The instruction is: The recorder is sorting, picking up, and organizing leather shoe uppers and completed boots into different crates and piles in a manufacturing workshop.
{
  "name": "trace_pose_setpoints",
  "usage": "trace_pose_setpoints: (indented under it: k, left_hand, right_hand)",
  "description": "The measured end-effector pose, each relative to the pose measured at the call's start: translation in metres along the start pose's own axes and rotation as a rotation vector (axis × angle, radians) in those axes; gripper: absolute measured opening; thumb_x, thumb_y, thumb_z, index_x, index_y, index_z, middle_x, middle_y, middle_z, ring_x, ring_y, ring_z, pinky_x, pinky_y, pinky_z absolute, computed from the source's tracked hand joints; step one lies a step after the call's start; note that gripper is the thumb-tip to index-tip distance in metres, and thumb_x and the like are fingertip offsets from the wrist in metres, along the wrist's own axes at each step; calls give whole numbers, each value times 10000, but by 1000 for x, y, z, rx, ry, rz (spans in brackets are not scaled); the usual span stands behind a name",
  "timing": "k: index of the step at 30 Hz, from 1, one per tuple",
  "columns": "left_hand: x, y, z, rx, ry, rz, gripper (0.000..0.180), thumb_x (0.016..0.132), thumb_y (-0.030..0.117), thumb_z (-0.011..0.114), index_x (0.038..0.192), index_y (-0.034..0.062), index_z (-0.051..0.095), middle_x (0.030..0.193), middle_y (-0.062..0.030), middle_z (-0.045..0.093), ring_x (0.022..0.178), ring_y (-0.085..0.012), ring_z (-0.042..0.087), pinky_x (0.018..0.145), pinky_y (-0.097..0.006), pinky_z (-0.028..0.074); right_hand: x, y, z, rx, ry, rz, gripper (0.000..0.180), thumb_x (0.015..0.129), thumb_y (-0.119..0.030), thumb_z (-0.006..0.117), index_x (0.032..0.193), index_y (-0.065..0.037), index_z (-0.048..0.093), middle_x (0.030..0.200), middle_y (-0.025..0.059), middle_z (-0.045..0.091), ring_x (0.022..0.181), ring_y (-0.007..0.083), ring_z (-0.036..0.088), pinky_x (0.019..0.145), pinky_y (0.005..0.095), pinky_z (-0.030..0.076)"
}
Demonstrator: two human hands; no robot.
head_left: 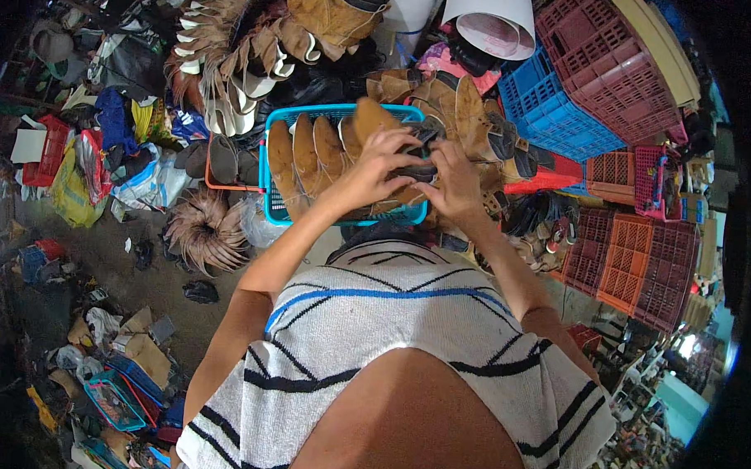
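Adjusting, apparently, a tan shoe upper (373, 116) over a basket (264, 166), left hand (385, 159) and right hand (457, 184) are gripping its dark collar (417, 171), likely needing steadiness next.

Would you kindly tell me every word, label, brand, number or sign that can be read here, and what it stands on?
No text can be read anywhere.
White-and-blue bag: any print is too small and blurred.
Brown pieces in the turquoise basket: no lettering discernible.
Striped shirt: lines only.
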State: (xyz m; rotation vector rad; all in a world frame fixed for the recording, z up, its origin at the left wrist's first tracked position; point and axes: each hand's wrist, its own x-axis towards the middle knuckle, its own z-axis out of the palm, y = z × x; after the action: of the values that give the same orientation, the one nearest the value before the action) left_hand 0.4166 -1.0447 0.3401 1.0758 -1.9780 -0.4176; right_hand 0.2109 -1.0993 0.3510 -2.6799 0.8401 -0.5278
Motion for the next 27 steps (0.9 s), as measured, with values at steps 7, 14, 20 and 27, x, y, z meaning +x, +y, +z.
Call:
trace_pose_setpoints:
  k: [7,14,20,27]
  left_hand:
    - [-119,-50,-23,310,916,-802,583,694,209,831,1149,-33,558,1143,-156,527,1097,-274,474,980,-380,353]
    - [-172,-63,7,-1042,792,-1346,545,713,96,800,1180,2,534,1094,-109,640,978,-200,621,861,-329,493]
    - [-216,-95,12,-1093,658,-1223,525,757,27,727,1233,0,508,1142,-103,611,1063,-238,582,938,-385,468]
    - [-290,-95,21,-1291,969,-1151,456,762,34,711,1187,33,548,1085,-81,633,1045,-212,590,958,-392,452]
  right_hand:
    - [-67,61,37,226,-107,503,536,605,-315,846,948,9,592,836,162,602,837,310,614,766,414,473]
    - [-67,77,67,386,-154,572,528,680,-318,828,1025,29,628,963,151,668,852,213,639,770,312,490]
    - [-58,78,46,744,-182,775,417,674,-226,835,963,13,652,947,64,682,810,166,634,759,307,498]
    - [-73,79,11,1236,96,972,411,704,-6,766,1076,-24,592,957,60,658,897,159,638,805,318,514]
